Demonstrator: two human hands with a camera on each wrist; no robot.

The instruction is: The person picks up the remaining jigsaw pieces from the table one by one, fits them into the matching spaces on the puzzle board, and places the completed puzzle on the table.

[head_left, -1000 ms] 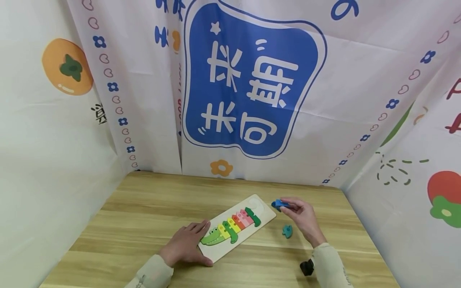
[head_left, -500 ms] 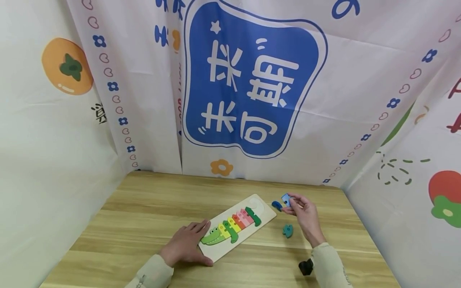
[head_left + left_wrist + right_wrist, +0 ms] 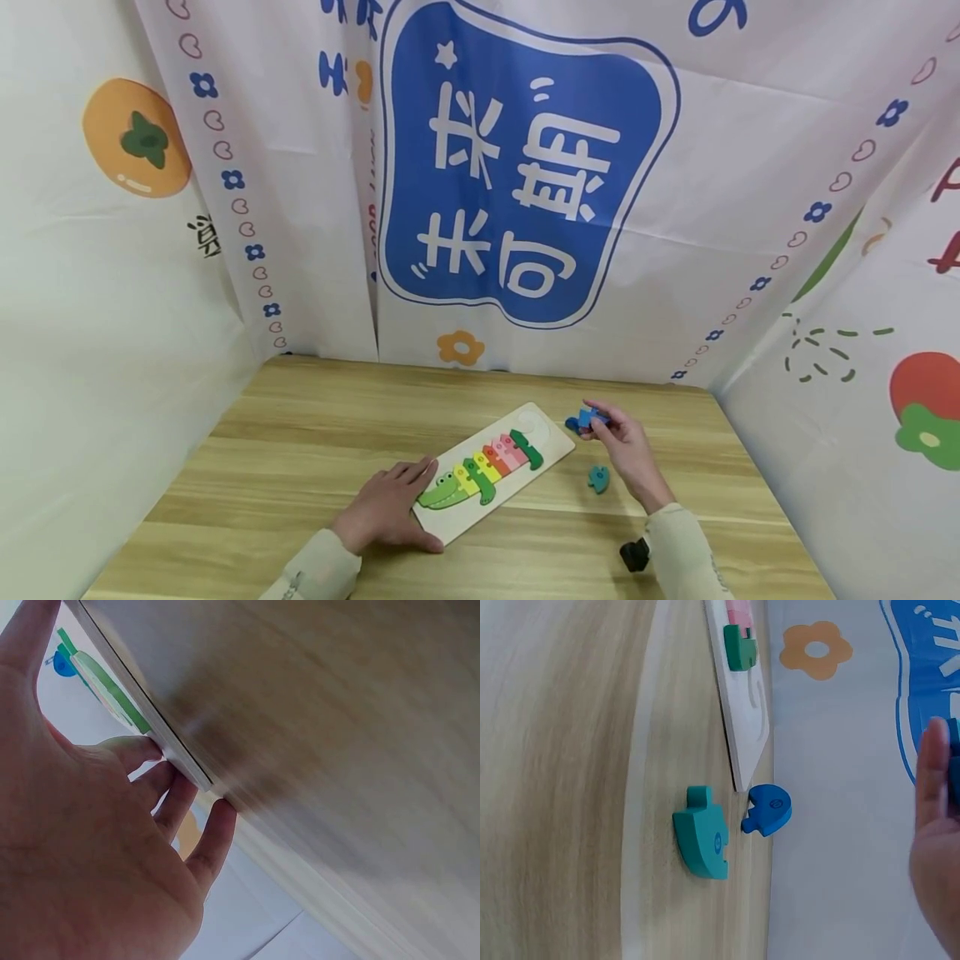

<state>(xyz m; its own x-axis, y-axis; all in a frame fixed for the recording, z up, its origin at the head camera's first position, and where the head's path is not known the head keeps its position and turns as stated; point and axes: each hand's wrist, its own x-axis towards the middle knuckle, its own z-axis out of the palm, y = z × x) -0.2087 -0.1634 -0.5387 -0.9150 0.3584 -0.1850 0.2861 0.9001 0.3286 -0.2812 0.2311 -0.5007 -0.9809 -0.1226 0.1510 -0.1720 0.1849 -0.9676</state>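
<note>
While the left hand (image 3: pixel 386 504) lies spread with its fingers and thumb against one end of the flat, pale wooden board (image 3: pixel 447 525) bearing a multicoloured crocodile puzzle (image 3: pixel 488 468), the right hand (image 3: pixel 632 454) pinches a bright blue notched puzzle piece (image 3: pixel 588 417) above the wood-grain table (image 3: pixel 300 433), near the board's other end. A rounded dark-blue piece (image 3: pixel 771 810) and a curved teal piece (image 3: pixel 598 478) lie nearby.

Wood and cloth
The table (image 3: pixel 262 433) looks smooth, grained wood; the board (image 3: pixel 457 522), matt wood; the far curtain (image 3: pixel 697 167) is creased cloth.
</note>
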